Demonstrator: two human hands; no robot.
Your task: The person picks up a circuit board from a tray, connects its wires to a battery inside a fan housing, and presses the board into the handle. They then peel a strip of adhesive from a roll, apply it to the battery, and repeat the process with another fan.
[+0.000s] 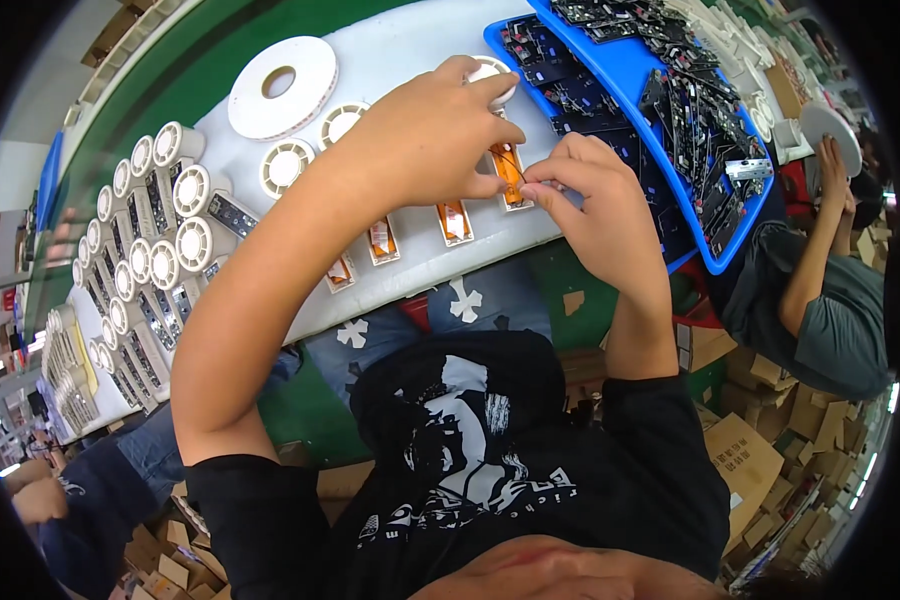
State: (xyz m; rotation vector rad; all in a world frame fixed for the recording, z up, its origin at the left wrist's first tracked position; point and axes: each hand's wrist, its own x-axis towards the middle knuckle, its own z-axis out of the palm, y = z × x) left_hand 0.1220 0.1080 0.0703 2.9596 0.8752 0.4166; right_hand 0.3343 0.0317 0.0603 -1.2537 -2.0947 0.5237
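My left hand [432, 135] grips a small white round part [492, 72] between thumb and fingers, above a white work surface [390, 60]. My right hand [588, 190] pinches a thin dark wire [513, 165] next to it. Under both hands lies an orange rectangular piece [510, 172], the rightmost in a row of similar orange pieces [454, 221] along the near edge of the surface.
A white tape roll [282, 87] and several white round fan-like parts [192, 190] lie at the left. A blue tray [625, 70] of dark circuit boards sits at the right. Another person [820, 290] sits beyond it. Cardboard boxes [745, 460] cover the floor.
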